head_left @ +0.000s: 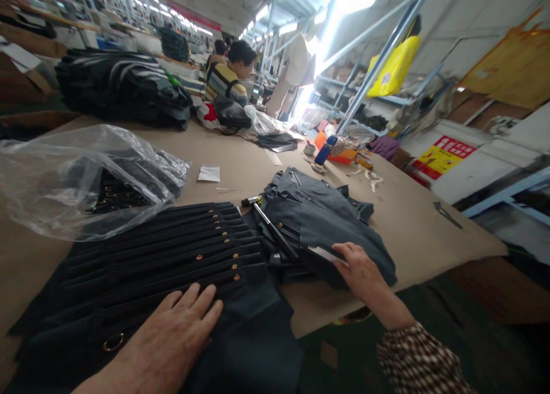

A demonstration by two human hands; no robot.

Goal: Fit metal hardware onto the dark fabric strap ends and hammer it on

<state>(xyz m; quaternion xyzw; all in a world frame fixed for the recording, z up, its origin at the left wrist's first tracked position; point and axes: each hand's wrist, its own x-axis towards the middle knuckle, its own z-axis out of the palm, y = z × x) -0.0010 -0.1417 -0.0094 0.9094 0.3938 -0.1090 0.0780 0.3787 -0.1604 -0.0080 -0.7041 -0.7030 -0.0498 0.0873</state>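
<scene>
My left hand lies flat, fingers stretched, on a row of overlapping dark panels with small gold studs. A gold ring shows beside its wrist. At the right, my right hand pinches the near edge of a dark fabric panel on top of a loose pile. A pale strip of its underside shows at the fingertips. Between the two stacks, a slim black-and-silver tool lies slanted, its kind unclear. Close to its far end is a small black-and-yellow item.
A clear plastic bag covers more dark pieces at left. Behind lies a tall dark stack. White paper, a blue object, an orange box and scissors rest on the table. A person sits beyond.
</scene>
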